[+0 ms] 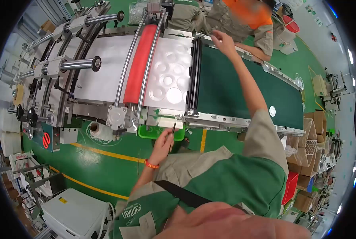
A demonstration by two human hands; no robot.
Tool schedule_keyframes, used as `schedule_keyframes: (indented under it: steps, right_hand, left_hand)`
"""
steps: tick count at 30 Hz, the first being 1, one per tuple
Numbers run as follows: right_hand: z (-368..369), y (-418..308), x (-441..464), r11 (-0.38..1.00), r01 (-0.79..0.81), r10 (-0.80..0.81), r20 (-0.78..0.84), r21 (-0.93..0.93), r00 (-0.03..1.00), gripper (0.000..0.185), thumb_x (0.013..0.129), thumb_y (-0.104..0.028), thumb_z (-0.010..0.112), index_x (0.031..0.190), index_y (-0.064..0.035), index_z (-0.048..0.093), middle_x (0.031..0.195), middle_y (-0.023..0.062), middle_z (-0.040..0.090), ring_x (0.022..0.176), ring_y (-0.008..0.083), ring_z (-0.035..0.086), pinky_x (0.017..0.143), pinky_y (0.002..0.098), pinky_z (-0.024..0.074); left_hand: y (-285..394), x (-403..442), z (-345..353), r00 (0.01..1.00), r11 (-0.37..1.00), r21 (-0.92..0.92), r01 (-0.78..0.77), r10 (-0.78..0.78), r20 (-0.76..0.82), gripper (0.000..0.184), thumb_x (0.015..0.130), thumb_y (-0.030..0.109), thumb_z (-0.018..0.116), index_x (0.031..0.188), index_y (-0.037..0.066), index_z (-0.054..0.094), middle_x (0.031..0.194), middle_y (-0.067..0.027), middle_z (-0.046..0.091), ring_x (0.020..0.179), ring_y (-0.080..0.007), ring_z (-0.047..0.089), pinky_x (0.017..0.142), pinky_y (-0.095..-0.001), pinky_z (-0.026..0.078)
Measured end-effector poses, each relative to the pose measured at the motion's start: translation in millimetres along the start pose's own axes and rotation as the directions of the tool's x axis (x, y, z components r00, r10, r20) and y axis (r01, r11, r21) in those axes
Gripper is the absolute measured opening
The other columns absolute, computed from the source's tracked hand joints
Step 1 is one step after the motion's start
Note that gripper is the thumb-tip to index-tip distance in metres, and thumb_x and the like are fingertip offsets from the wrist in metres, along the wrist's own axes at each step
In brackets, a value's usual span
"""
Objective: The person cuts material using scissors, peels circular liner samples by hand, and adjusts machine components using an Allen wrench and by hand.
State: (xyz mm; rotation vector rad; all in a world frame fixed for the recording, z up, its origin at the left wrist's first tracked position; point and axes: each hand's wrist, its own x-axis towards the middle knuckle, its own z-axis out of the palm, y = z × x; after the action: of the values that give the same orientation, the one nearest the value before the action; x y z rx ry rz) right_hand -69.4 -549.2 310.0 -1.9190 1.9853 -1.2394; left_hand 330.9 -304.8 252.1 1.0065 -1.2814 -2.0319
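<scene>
Low and near my body, my left hand (162, 146) is closed around a dark, slim pen-like tool (173, 128), its tip pointing up at the machine's near edge. My right hand (224, 43) is stretched across the dark green conveyor belt (225, 87) to its far side. Its fingers are curled together, and whatever they hold is too small to make out. Between my hands lies a pale sheet (156, 81) marked with several round shapes, just past the red roller (141, 63). A white ring-shaped disc (272, 111) rests on the belt, right of my right forearm.
Steel bars flank the roller, and shafts with black-ended rollers (80, 63) stand at left. Another person (241, 24) is across the belt. Below the near edge sits a green bin (146, 133). A white roll (101, 130) hangs under the machine; cardboard boxes (319, 123) are at right.
</scene>
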Motion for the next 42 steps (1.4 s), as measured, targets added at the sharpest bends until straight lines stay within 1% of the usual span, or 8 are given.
schedule_keyframes:
  steps: [3,6,19,23,28,33,36,42]
  right_hand:
    - [32.9,27.3,39.4,0.922,0.284,-0.312,-0.069,-0.263,0.948,0.041,0.083,-0.029,0.059,0.117,-0.0055,0.055,0.106,0.0169,0.061,0.094,0.0300,0.059,0.083,0.0367,0.0455]
    - [48.6,34.4,51.9,0.926,0.251,-0.179,0.258,-0.281,0.949,0.036,0.087,-0.029,0.051,0.114,-0.0062,0.055,0.106,0.0178,0.060,0.098,0.0341,0.056,0.083,0.0414,0.0448]
    - [55.2,13.7,82.8,0.676,0.271,-0.037,0.336,-0.686,0.941,0.027,0.076,-0.035,0.062,0.081,-0.0086,0.062,0.081,0.0121,0.064,0.078,0.0330,0.062,0.065,0.0446,0.0492]
    - [61.3,22.0,72.6,0.674,0.229,-0.011,0.300,-0.703,0.954,0.028,0.079,-0.035,0.059,0.082,-0.0078,0.063,0.083,0.0135,0.064,0.080,0.0331,0.062,0.067,0.0444,0.0494]
    - [67.3,15.0,64.9,0.754,0.058,0.065,0.161,-0.655,0.985,0.029,0.083,-0.036,0.056,0.081,-0.0071,0.063,0.085,0.0140,0.064,0.083,0.0324,0.062,0.069,0.0448,0.0489]
    - [68.2,-1.4,42.2,0.789,0.046,0.079,0.176,-0.613,0.981,0.053,0.081,-0.029,0.058,0.126,-0.0038,0.044,0.088,0.0185,0.063,0.082,0.0339,0.061,0.070,0.0415,0.0483]
    - [34.4,-86.3,-22.3,0.992,0.116,-0.114,0.056,-0.046,0.992,0.045,0.081,-0.023,0.060,0.121,-0.0051,0.051,0.079,0.0126,0.061,0.066,0.0270,0.058,0.060,0.0385,0.0451]
    - [-33.8,-255.8,-204.3,0.701,-0.184,-0.428,0.613,0.689,0.664,0.034,0.072,-0.015,0.073,0.105,-0.0089,0.065,0.072,0.0027,0.060,0.063,0.0085,0.052,0.056,0.0249,0.0415]
  left_hand:
    - [-1.4,-7.6,-4.6,1.000,0.999,0.020,0.031,-0.031,-0.004,0.028,0.095,0.017,0.042,0.120,0.007,0.049,0.065,0.0057,0.042,0.055,-0.0007,0.039,0.047,-0.0157,0.033]
    - [4.3,-10.4,-3.1,0.996,0.996,0.013,0.087,-0.087,-0.004,0.028,0.095,0.016,0.043,0.121,0.008,0.050,0.065,0.0067,0.042,0.053,0.0000,0.038,0.046,-0.0150,0.032]
    - [0.2,-11.6,12.7,1.000,0.998,0.063,-0.014,0.013,0.010,0.028,0.094,0.017,0.045,0.120,0.008,0.051,0.062,0.0076,0.039,0.052,-0.0001,0.035,0.047,-0.0152,0.031]
    - [2.3,-18.3,24.3,0.999,0.999,0.033,-0.034,0.034,-0.002,0.026,0.093,0.009,0.046,0.117,0.001,0.050,0.114,-0.0049,0.056,0.095,-0.0079,0.052,0.082,-0.0216,0.042]
    - [-7.7,-15.6,20.6,0.995,0.997,0.047,-0.065,0.062,0.075,0.027,0.093,0.012,0.046,0.118,0.001,0.049,0.114,-0.0040,0.056,0.097,-0.0097,0.054,0.083,-0.0232,0.043]
    - [16.2,-21.2,13.9,0.988,0.999,-0.023,-0.028,0.031,0.150,0.024,0.092,0.011,0.049,0.114,0.002,0.052,0.104,-0.0010,0.058,0.084,-0.0069,0.053,0.075,-0.0205,0.043]
    - [60.1,-36.6,2.4,0.974,0.997,-0.061,-0.046,0.058,0.220,0.030,0.091,0.009,0.049,0.120,0.004,0.046,0.086,0.0005,0.056,0.072,-0.0054,0.048,0.065,-0.0183,0.040]
    - [103.1,-45.2,14.1,0.965,0.967,-0.124,-0.221,0.235,0.118,0.063,0.091,0.012,0.051,0.141,0.012,0.011,0.072,-0.0005,0.052,0.060,-0.0050,0.046,0.053,-0.0169,0.032]
